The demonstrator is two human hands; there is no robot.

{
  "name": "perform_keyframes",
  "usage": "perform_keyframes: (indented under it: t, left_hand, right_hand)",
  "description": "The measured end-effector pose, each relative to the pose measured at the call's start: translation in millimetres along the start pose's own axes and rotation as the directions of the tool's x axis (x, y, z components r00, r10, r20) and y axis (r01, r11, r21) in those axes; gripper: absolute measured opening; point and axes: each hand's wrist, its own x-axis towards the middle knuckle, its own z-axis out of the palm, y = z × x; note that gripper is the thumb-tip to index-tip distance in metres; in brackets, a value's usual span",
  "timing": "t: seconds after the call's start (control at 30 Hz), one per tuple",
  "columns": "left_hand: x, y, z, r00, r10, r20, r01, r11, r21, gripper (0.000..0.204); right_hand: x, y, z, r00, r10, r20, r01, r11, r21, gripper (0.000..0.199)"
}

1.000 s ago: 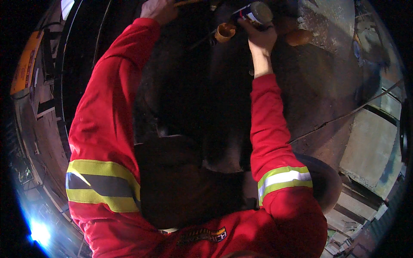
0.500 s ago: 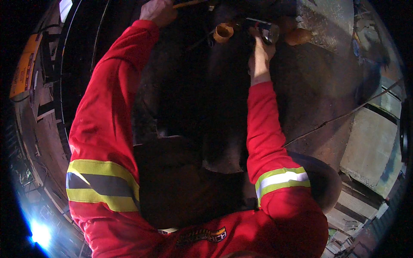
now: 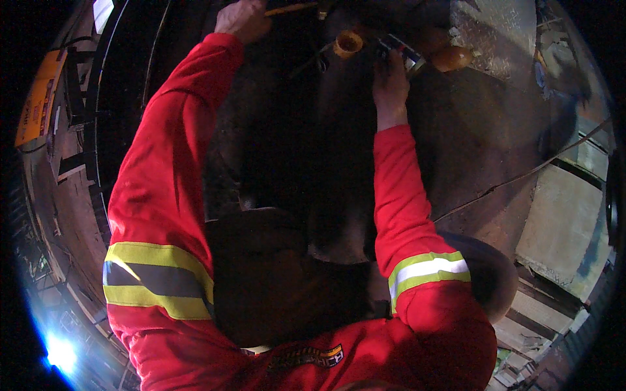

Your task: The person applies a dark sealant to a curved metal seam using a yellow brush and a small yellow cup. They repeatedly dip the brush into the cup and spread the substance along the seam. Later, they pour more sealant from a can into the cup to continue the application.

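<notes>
Step in hand, as judged: work on fittings on a large dark rounded body [image 3: 313, 163], both arms in red sleeves with reflective bands reaching up to its far end.

1. Left hand [image 3: 241, 18]: closed in a fist at the top edge of the view, gripping the near end of a thin yellowish rod [image 3: 290, 9] that runs rightward from it. The far end of the rod is lost in shadow.

2. Between the 2 hands: a small yellow ring-shaped fitting [image 3: 347, 43] stands on the dark body, apart from both hands, nearer the right one.

3. Right hand [image 3: 390, 81]: fingers curled round a small dark cylindrical can with a metal rim [image 3: 405, 55], held just right of the yellow fitting. Which way its nozzle points cannot be told.

4. An orange-brown rounded knob [image 3: 451, 58] sits just beside the can, to its right.

Next move, as judged: calls for steadying the rod with the left hand and aiming the can closely, since light is poor and the surface curves away
</notes>
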Motion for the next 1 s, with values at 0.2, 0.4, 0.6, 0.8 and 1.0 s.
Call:
perform_keyframes:
  t: [0.2,0.4,0.6,0.8,1.0]
  left_hand:
    - [-4,2,-1,0.999,0.037,-0.016,-0.038,0.999,-0.032,0.034]
    - [-1,1,-14,0.994,0.087,0.059,-0.079,0.989,-0.125,0.035]
    - [-4,15,-16,1.000,-0.008,0.025,0.011,0.996,-0.087,0.033]
    - [-7,39,-40,0.997,0.027,0.074,-0.018,0.993,-0.118,0.031]
    - [-9,27,-33,0.999,-0.047,-0.007,0.045,0.989,-0.139,0.031]
  right_hand:
    - [-4,-4,7,0.965,0.262,0.031,-0.249,0.867,0.432,0.033]
    - [2,-25,9,0.870,0.493,0.020,-0.353,0.593,0.724,0.028]
    - [5,-33,7,0.799,0.597,0.065,-0.386,0.427,0.818,0.033]
    - [11,-34,-6,0.794,0.606,0.056,-0.333,0.356,0.873,0.037]
    - [15,-62,8,0.794,0.581,0.181,-0.320,0.146,0.936,0.050]
